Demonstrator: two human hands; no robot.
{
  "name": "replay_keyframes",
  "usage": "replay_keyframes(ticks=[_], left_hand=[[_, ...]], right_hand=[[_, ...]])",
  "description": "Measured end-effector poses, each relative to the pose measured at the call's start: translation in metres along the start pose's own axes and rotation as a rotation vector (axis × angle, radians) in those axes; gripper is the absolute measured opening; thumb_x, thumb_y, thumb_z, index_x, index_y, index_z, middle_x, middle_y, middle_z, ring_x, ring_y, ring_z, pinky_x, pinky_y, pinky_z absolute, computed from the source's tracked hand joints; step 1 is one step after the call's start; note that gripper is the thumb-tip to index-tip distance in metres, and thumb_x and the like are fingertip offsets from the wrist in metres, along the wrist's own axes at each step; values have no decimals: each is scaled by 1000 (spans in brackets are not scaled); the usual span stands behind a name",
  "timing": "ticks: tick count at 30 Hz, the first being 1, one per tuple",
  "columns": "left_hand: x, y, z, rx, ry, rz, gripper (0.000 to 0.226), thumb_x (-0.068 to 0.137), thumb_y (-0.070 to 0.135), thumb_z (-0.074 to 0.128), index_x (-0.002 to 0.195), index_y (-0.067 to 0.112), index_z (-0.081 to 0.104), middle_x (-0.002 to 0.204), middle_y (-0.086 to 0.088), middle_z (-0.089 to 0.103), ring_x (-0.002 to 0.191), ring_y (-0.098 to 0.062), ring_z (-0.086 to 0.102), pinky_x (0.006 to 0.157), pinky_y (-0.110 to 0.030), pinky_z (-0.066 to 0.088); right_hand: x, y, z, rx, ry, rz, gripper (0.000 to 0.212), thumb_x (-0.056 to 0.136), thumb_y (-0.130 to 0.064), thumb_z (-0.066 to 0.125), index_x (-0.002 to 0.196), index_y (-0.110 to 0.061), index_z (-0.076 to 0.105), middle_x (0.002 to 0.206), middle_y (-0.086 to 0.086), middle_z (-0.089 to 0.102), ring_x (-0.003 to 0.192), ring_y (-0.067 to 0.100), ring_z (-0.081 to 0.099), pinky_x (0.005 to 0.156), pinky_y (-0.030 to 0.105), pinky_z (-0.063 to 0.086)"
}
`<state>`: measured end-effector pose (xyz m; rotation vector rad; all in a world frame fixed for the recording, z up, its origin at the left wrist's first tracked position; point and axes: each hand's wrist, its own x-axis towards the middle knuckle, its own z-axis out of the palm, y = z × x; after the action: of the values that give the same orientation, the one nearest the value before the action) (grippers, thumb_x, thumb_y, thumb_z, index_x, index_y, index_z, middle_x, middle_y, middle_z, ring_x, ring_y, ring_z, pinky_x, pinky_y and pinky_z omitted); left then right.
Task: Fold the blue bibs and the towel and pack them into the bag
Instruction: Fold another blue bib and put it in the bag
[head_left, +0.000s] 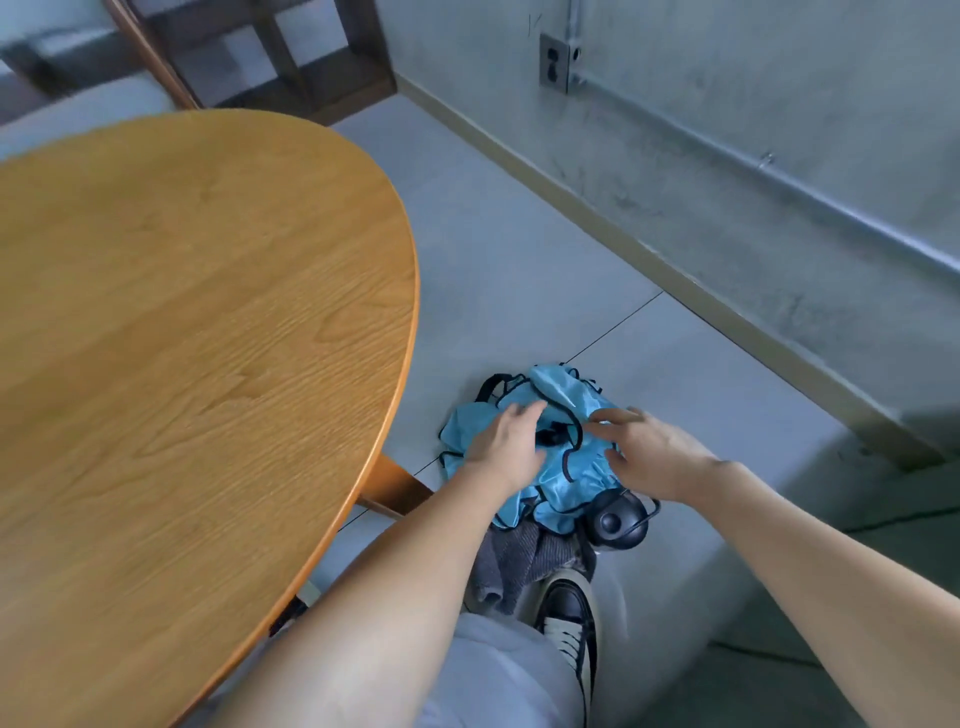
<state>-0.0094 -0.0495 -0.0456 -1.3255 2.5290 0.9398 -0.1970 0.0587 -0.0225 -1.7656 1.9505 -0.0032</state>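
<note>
Two hands are down over the heap on the floor, seen from the head camera looking forward and down. The left hand (506, 447) is spread over the near-left part of the blue bibs (566, 410), fingers loosely extended and laid against the shiny cloth, nothing curled round it. The right hand (644, 452) hovers at the right side of the same pile, fingers half bent and splayed, tips close to or just on the fabric; motion blur makes it hard to say whether it has a pinch on anything. The blue bibs sit crumpled in one mound with black trim running along their edges, on the grey floor (519, 249) just right of the counter (182, 322). A grey towel (524, 561) lies bunched on the near side of the mound, partly tucked under it. Black straps (491, 387) poke out at the far left edge of the pile, maybe the bag, can't tell. A dark rounded object (618, 522) rests touching the mound's near-right edge. One black shoe (569, 618) with pale laces stands just below the towel
</note>
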Motion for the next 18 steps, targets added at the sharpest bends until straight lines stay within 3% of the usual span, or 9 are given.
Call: replay_keyframes(ticks=[5, 9, 12, 15, 18], left_hand=[[8, 48, -30, 67, 25, 173, 67, 93, 19, 71, 150, 38, 43, 162, -3, 28, 145, -27, 33, 115, -43, 37], [6, 82, -51, 187, 20, 273, 35, 95, 20, 68, 128, 30, 66, 158, -5, 35, 143, -30, 32, 114, -43, 36], [-2, 99, -68, 187, 52, 296, 20, 96, 21, 65, 115, 20, 72, 139, -5, 54, 131, -29, 45, 102, -40, 44], [-14, 113, -88, 111, 67, 254, 12, 96, 29, 65, 105, 22, 70, 106, -2, 60, 103, -28, 60, 82, -34, 46], [-28, 123, -112, 36, 102, 240, 10, 95, 33, 66, 93, 23, 63, 94, 2, 64, 89, -25, 62, 78, -36, 52]], right_hand=[[-42, 1, -32, -19, 171, -47, 47, 97, -23, 53, 143, -34, 55, 150, -11, 48, 136, 13, 45, 107, 32, 45], [-66, 4, -50, 28, 255, -19, 42, 98, -27, 55, 139, -35, 58, 144, -14, 52, 120, 9, 54, 96, 19, 40], [-77, 3, -64, 43, 299, 24, 39, 98, -42, 57, 137, -36, 60, 140, -17, 54, 96, 1, 49, 83, 15, 35], [-80, -1, -79, 55, 350, 74, 46, 93, -58, 59, 132, -34, 64, 134, -19, 57, 90, -1, 46, 79, 17, 36], [-76, -14, -94, 122, 450, 165, 46, 89, -61, 64, 122, -30, 70, 124, -18, 63, 89, 6, 56, 77, 22, 42]])
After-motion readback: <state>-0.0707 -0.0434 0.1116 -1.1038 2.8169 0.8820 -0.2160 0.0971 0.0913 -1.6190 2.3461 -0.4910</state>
